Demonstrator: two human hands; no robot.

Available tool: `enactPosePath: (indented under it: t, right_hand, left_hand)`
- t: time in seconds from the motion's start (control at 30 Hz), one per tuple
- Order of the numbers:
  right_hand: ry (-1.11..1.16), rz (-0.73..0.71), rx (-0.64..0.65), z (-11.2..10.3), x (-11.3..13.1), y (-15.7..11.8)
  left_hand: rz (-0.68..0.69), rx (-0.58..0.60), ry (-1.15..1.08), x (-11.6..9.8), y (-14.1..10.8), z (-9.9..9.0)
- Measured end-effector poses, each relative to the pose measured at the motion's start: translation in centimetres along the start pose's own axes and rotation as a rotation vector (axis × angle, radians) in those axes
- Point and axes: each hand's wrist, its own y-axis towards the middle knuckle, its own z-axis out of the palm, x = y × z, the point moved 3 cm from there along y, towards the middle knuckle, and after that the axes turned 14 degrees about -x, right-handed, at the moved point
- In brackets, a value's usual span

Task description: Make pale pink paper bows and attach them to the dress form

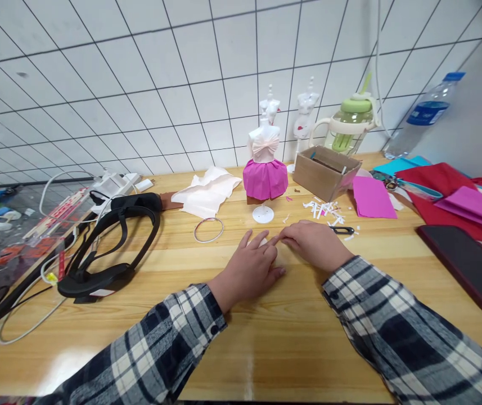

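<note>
My left hand (252,269) rests on the wooden table (266,349) with its fingers apart; a bit of something white shows between them. My right hand (314,243) touches the left fingertips, its own fingers closed together, and what they pinch, if anything, is too small to make out. Just behind both hands stands a small white dress form (265,135) on a round base, wearing a pink skirt (265,180) and a pale bow top. White paper scraps (324,210) lie beyond my right hand, and black-handled scissors (342,230) are partly hidden by it.
Left are a black headset (114,275), a metal ring (208,230) and crumpled pale paper (207,191). Behind stand a cardboard box (325,171), a green-lidded jug (350,124) and a water bottle (424,118). Magenta paper (373,197), red cloth (438,194) and a phone (468,267) lie right.
</note>
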Motion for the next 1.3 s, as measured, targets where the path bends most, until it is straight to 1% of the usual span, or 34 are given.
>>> enactPosePath:
  t: [0.13,0.3,0.37,0.47,0.57,0.63,0.77,0.93,1.03,1.1,1.17,1.23,1.3]
  right_hand:
    - [0.0,-0.014,0.009,0.2,-0.4,-0.1]
    - [0.009,0.018,-0.011,0.5,-1.0,-0.3]
    - [-0.005,0.055,-0.025,0.5,-1.3,-0.3]
    - [-0.066,0.148,-0.056,0.3,-2.0,-0.5]
    - [-0.083,0.208,-0.124,-0.1,-2.4,-0.5]
    - [-0.045,0.172,-0.146,-0.4,-2.0,-0.4]
    - [0.013,0.048,-0.096,-0.4,-0.4,-0.3]
    - [0.028,0.043,-0.104,-0.4,0.2,-0.2]
    - [0.044,0.046,-0.102,-0.2,0.0,-0.2]
    - [0.065,0.052,-0.106,-0.1,-0.2,-0.3]
    - [0.111,0.045,-0.123,0.0,-0.2,-0.3]
    - [0.187,-0.001,-0.128,0.1,0.3,-0.3]
    - [0.272,-0.075,-0.109,0.2,1.1,-0.4]
  left_hand:
    - [-0.013,0.001,-0.04,0.1,-0.1,-0.1]
    - [-0.03,0.001,-0.075,0.2,-0.1,-0.5]
    - [-0.036,0.0,-0.082,0.3,-0.2,-0.4]
    - [-0.035,0.007,-0.082,0.3,-0.6,-0.2]
    - [-0.032,0.012,-0.068,0.2,-0.8,-0.1]
    - [-0.033,0.01,-0.056,0.1,-0.8,-0.1]
    - [-0.036,0.009,-0.038,0.0,-0.8,-0.1]
    - [-0.034,-0.002,-0.035,-0.3,-1.0,0.0]
    - [-0.023,-0.028,-0.051,-0.4,-1.0,-0.5]
    - [-0.034,-0.068,-0.07,0.2,-1.0,-1.5]
    - [-0.11,-0.112,-0.089,1.5,-1.2,-2.6]
    - [-0.176,-0.126,-0.102,3.2,-1.7,-3.5]
    - [-0.159,-0.124,-0.139,4.6,-2.1,-4.0]
